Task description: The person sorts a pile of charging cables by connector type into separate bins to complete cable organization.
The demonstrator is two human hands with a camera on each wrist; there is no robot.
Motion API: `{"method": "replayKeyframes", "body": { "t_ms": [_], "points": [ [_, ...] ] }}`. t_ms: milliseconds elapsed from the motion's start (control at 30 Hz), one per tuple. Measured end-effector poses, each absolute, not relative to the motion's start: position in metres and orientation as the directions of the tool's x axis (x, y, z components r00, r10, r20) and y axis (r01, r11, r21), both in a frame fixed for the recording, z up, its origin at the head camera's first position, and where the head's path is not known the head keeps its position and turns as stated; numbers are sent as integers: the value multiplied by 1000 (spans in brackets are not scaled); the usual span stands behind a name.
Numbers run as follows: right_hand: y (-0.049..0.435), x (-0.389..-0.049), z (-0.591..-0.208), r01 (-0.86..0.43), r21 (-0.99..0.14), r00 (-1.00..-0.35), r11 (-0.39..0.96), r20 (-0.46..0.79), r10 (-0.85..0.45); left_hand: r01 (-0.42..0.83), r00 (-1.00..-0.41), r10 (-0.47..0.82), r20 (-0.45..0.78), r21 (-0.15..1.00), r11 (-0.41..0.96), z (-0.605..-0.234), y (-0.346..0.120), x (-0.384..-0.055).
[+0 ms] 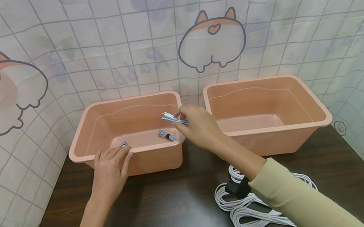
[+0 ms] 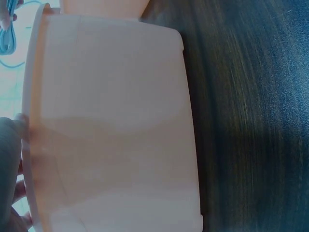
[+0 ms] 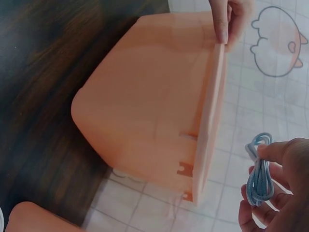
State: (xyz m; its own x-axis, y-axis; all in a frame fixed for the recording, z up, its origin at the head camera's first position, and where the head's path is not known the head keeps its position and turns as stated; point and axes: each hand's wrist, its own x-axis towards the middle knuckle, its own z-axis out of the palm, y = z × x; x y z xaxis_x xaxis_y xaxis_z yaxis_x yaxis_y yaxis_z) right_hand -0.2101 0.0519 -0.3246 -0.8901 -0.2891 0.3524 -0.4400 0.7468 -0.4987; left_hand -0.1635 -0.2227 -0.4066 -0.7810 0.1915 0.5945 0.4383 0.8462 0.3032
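In the head view my left hand [image 1: 112, 164] grips the front rim of the left peach plastic bin [image 1: 153, 160], fingers over the edge and thumb outside. My right hand [image 1: 200, 124] pinches a light blue and white bundled cable [image 1: 173, 119] above that bin's right side. The right wrist view shows the looped cable [image 3: 260, 181] between thumb and fingers. Inside the left bin lies a grey-blue cable tied with a black band [image 1: 168, 135]. A bit of another grey-blue item [image 1: 123, 143] peeks out beside my left fingers, mostly hidden.
A second peach bin [image 1: 274, 141] stands to the right. Several coiled white cables [image 1: 249, 215] lie on the dark wood table [image 1: 170, 213] under my right forearm, with a black piece [image 1: 237, 189] at that wrist. A tile-patterned curtain [image 1: 120, 51] hangs behind the bins.
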Motion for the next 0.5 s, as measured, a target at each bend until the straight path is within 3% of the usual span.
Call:
{"method": "replayKeyframes", "body": {
  "t_ms": [500],
  "points": [
    [36, -228, -315, -414, -488, -905, 768, 308, -292, 417, -804, 190, 563, 307, 856, -405, -223, -163]
  ]
}}
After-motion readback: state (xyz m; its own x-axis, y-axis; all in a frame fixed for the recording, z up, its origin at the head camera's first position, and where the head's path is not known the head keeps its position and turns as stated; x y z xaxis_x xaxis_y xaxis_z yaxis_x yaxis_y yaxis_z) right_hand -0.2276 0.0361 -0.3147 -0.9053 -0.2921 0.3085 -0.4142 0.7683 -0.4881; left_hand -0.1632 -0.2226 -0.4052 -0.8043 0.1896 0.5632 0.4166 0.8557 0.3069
